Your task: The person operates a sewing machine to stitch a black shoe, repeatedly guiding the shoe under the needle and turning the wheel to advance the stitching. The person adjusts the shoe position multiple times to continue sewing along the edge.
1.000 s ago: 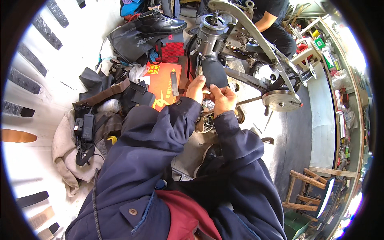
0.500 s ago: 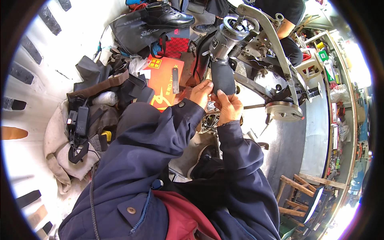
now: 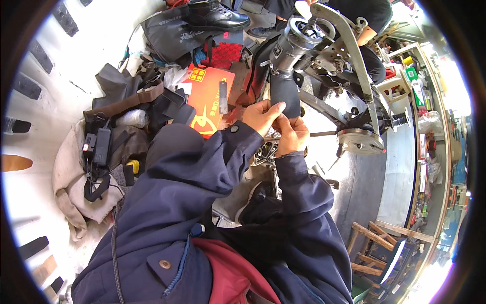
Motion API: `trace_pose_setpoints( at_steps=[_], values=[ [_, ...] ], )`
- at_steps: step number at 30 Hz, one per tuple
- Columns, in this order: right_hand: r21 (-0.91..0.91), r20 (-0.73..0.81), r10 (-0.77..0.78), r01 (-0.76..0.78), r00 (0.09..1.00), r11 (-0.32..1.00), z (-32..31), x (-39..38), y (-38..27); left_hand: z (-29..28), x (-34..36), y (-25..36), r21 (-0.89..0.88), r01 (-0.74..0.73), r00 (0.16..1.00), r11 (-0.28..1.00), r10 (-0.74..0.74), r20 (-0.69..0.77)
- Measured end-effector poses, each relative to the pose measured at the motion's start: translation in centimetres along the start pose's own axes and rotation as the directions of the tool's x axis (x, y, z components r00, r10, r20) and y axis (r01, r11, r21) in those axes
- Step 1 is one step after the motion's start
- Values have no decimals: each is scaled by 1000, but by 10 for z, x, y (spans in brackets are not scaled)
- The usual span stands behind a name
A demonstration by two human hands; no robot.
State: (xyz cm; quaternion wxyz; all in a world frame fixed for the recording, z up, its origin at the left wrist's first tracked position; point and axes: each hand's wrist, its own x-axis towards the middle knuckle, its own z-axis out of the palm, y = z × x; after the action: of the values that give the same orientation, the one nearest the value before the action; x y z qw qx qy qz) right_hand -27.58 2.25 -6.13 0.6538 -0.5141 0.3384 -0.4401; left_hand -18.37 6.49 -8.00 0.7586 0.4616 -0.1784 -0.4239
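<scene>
A black flat piece of material [image 3: 285, 96], leather or cloth, hangs from the head of a metal hand-cranked sewing machine [image 3: 289, 50]. My left hand [image 3: 262, 117] pinches its lower left edge, thumb stretched across it. Close beside it, my right hand [image 3: 292, 136] has its fingers closed at the piece's lower edge. Both hands nearly touch. The fingertips partly cover the bottom of the piece. To the right of my hands is the machine's round metal wheel [image 3: 360, 141].
At left lie an orange box [image 3: 210, 96], a heap of dark scraps and straps [image 3: 121, 96], and a black power adapter [image 3: 103, 147]. A black shoe [image 3: 217, 16] sits beyond. Another person's dark-clad leg [image 3: 372, 12] is behind the machine. A wooden stool [image 3: 374, 248] stands right, beside cluttered shelves [image 3: 430, 152].
My left hand has shifted a little right, its thumb now over the piece's lower edge toward my right hand. The right hand has barely moved. The whole view has tilted slightly.
</scene>
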Motion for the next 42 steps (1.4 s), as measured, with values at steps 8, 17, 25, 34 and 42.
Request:
trace_pose_setpoints(
  at_steps=[8,17,25,34,42],
  values=[
    [19,12,-25,25,1000,1000,-3,1,7,-1,-1,2,-134,88,996,987,-83,43],
    [39,-6,-39,39,999,998,-4,0,9,-3,-5,0,165,-44,999,985,48,-18],
    [26,1,-27,27,1000,999,-6,0,10,0,-9,11,-25,49,995,998,-47,86],
    [178,-41,29,-22,999,984,1,-1,-1,-3,-6,9,-30,43,991,999,-39,131],
    [171,7,135,-134,991,976,-12,-4,-9,-4,-1,-1,-5,-6,994,1000,6,112]
  ],
)
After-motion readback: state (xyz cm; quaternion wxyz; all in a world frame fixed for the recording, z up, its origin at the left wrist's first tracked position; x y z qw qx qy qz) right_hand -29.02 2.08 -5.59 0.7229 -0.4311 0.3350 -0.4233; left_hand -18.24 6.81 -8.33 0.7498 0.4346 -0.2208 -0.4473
